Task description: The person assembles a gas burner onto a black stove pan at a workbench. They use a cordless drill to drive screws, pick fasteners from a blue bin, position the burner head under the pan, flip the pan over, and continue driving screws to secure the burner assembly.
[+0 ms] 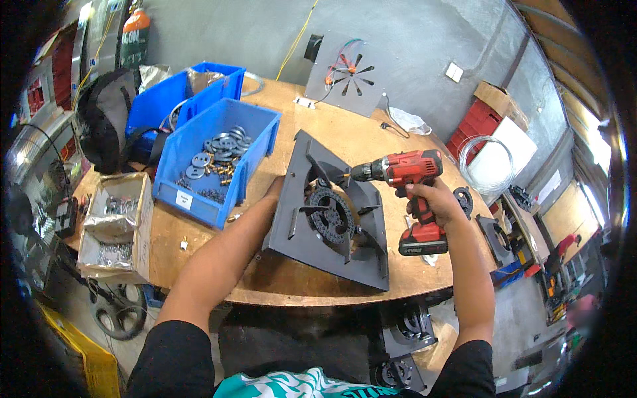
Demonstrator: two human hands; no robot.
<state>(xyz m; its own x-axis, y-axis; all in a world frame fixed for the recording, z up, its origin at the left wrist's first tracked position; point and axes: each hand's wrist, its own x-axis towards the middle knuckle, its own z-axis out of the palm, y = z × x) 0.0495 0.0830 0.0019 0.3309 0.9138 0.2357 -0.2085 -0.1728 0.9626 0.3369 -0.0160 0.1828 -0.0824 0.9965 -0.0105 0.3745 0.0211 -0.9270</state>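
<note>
A black metal gas stove [307,251] with a round burner [327,217] and upright pan-support arms stands tilted on the wooden table in front of me. My left hand [274,190] reaches behind its left edge and holds it up; most of those fingers are hidden by the stove. My right hand [436,200] is wrapped round the handle of a red and black cordless drill [408,167]. The drill points left, its bit at the upper right part of the stove, by one support arm. From here I cannot tell whether the bit touches a screw.
Left of the stove, a blue bin [222,211] holds grey discs, brass fittings and screws. Another blue bin [149,106] stands behind it. A cardboard box [141,255] with bagged small parts sits at the left edge. Against the wall leans a grey panel [325,76]; coiled wire [488,162] lies right.
</note>
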